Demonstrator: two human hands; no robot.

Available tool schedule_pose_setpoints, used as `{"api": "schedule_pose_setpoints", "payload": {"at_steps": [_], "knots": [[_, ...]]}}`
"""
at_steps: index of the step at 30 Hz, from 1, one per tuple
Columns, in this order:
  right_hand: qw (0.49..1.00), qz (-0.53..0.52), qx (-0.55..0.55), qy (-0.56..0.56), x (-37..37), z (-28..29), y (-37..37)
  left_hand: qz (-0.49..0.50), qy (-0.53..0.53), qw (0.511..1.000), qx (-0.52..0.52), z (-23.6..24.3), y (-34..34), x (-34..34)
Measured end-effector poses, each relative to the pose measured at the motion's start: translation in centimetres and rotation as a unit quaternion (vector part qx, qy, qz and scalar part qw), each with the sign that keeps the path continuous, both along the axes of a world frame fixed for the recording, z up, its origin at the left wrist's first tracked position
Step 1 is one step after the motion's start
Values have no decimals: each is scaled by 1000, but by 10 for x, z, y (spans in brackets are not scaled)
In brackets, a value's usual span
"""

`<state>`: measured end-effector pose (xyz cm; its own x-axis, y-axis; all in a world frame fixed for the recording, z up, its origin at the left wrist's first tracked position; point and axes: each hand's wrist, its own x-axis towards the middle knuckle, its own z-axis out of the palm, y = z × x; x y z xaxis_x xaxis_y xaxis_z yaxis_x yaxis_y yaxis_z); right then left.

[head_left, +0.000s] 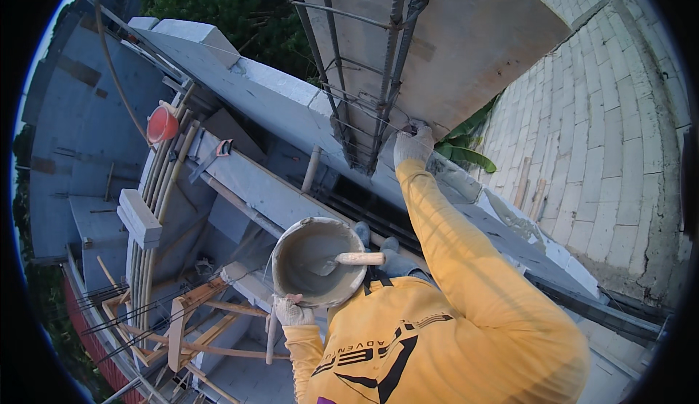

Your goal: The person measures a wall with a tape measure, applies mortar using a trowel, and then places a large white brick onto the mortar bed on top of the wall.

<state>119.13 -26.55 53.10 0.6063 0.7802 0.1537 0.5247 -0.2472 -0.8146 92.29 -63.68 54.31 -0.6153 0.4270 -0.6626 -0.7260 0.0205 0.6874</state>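
Note:
Gloved and curled over its lower left rim, my left hand [293, 311] grips a round grey bucket [280, 267]. Grey wet mortar [312, 276] lies inside it. A trowel [360, 258] rests in the bucket, its blade in the mortar and its wooden handle over the right rim. My right arm stretches forward, and the gloved right hand [413, 146] is closed beside the foot of a steel rebar cage [389, 87], against a tall flat grey panel [473, 47]. Whatever its fingers hold is too small to make out.
A white block wall [277, 83] runs along the far side. Left of me are a plank [255, 174] with a handsaw [211, 160], a red bucket [162, 123], bamboo poles [149, 258], loose white blocks [140, 218] and wooden framing [178, 324]. A large block wall [582, 127] rises at right.

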Motion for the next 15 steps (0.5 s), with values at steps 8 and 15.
{"api": "schedule_pose_setpoints", "payload": {"at_steps": [8,15], "knots": [[999,-8,27,-45,13,-7,-12,-23,-23,999,25,-3,17,-4],[995,-37,71,-58,5,-3,-4,-42,-21,999,20,28,43,9]]}}
